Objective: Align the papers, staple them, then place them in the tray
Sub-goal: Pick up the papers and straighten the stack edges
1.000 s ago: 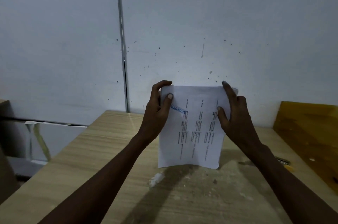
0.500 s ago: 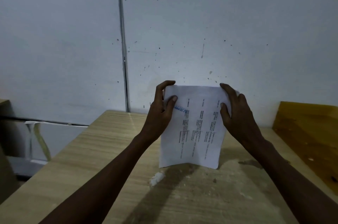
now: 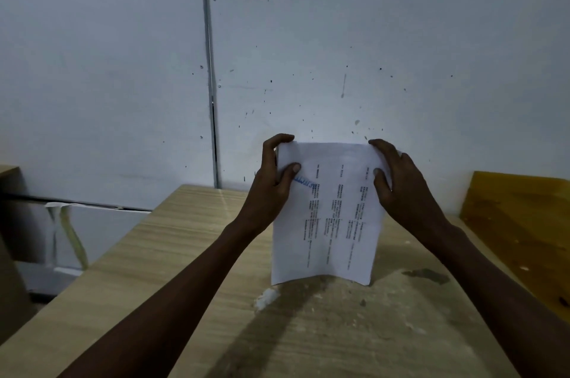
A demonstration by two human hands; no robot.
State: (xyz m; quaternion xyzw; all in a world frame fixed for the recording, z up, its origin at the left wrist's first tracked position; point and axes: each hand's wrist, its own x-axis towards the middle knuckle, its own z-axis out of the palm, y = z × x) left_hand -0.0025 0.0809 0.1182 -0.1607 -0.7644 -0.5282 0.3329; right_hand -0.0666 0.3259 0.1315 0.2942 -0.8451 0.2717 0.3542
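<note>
A thin stack of white printed papers stands upright on its lower edge on the wooden table, with black text columns and a blue mark near the upper left. My left hand grips the stack's upper left side, thumb on the front. My right hand grips the upper right side, fingers over the top corner. The lower edge bows slightly where it meets the table. No stapler or tray is visible.
A white wall rises just behind the table. A yellow-brown board lies at the right. White panels lean below the table's left edge. A white smear and a dark stain mark the tabletop.
The stack has dropped slightly, and its lower edge is down on the table. My right index finger, raised a second ago, has curled down over the top right corner.
</note>
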